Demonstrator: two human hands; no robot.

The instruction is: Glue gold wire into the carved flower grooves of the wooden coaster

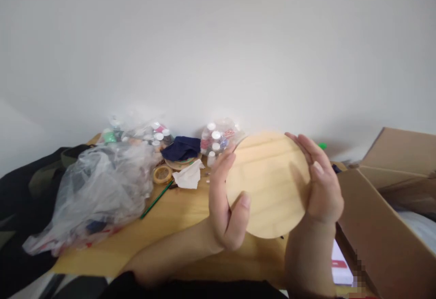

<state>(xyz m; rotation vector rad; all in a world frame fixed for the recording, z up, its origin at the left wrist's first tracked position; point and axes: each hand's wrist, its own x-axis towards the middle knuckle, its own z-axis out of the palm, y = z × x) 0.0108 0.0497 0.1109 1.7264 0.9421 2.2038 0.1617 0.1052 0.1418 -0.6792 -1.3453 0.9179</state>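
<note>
A round, pale wooden disc (269, 185) is raised above the table, its flat face turned toward me. My left hand (226, 203) grips its left edge, with the thumb over the front face and the fingers along the rim. On the opposite side, my right hand (322, 181) presses against the right edge, its fingers pointing up and its palm beside the rim. The disc hides part of the table behind it.
On the wooden table (184, 212) lie a clear plastic bag (109, 190), a green pencil (156, 200), a tape roll (162, 174), a white tissue (189, 175), dark blue cloth (182, 148) and bagged bottles (216, 140). An open cardboard box (381, 231) stands at right.
</note>
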